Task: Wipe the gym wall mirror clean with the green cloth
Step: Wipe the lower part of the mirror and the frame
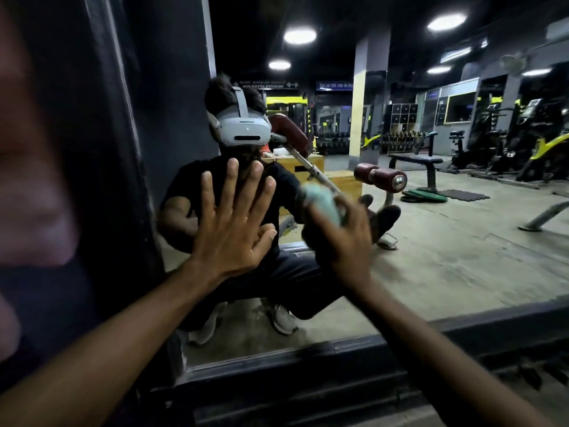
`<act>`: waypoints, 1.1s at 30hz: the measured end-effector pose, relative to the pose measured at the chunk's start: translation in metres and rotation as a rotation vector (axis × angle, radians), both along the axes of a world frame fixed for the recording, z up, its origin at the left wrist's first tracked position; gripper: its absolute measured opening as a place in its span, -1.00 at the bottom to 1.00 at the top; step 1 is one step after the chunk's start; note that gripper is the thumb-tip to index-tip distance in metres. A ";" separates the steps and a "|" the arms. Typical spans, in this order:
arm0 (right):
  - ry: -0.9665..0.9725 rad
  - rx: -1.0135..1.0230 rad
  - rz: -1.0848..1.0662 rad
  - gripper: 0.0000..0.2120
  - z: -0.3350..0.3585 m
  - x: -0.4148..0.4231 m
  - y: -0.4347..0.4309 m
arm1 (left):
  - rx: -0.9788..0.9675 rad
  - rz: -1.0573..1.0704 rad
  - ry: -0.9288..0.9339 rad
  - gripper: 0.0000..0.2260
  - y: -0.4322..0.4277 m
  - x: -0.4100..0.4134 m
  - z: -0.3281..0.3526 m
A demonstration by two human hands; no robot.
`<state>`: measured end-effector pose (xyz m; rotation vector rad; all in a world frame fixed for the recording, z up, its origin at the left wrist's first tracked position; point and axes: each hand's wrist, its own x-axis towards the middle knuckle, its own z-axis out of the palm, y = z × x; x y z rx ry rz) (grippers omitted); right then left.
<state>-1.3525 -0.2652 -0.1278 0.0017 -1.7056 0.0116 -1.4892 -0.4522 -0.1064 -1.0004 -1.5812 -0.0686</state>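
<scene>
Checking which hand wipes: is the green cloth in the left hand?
No, the left hand is spread open and empty, while the right hand grips the green cloth.

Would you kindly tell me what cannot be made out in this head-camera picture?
Head view:
green cloth: its shape, smeared by motion and covered by the right hand.
mirror: top and right side, cut off by the frame edges.
reflected signs: too small to read.
left wall: hidden by a blurred pink shape.

Dim, glaring ceiling lights (299, 36), blurred right hand (340, 241), warped edges
</scene>
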 end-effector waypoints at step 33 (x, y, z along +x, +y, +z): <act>0.085 -0.343 -0.137 -0.66 -0.014 0.056 0.095 | 0.001 0.032 -0.016 -0.17 0.054 0.025 -0.034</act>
